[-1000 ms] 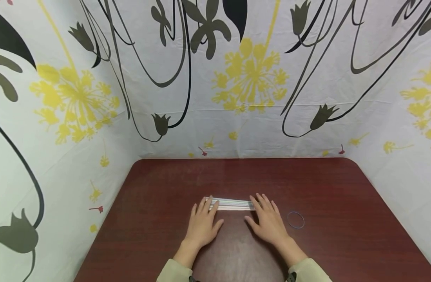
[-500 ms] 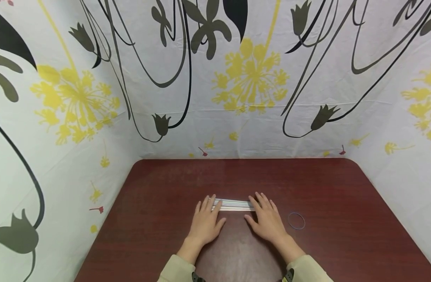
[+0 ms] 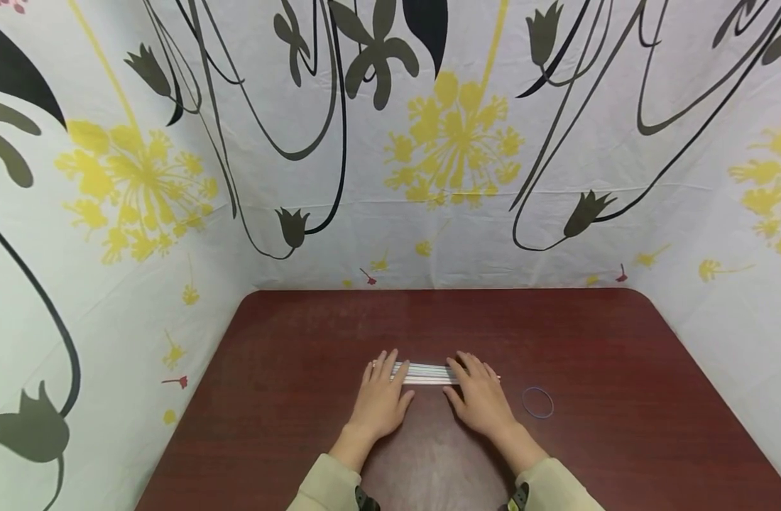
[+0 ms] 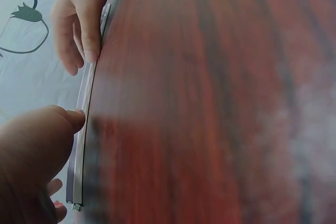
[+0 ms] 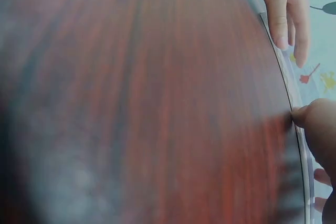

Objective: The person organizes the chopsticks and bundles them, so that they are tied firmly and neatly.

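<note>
Several thin white sticks [image 3: 427, 374] lie side by side across the table, their long sides running left to right. My left hand [image 3: 379, 401] rests on their left part with fingers stretched over them. On the right part, my right hand [image 3: 483, 401] lies in the same way, fingers extended. Both thumbs stay on the near side of the row. The left wrist view shows the sticks [image 4: 81, 145] edge-on between the hands, with my left thumb [image 4: 76, 119] close to them. What kind of sticks they are cannot be told.
A thin blue ring, like a rubber band [image 3: 523, 402], lies on the table to the right of my right hand. The dark red wooden table [image 3: 301, 333] has rounded far corners. A white floral cloth [image 3: 365, 177] hangs around its back and sides.
My left hand has slid to the right along with the left part of the sticks. Stick ends now show beyond my right hand, which has barely moved.
</note>
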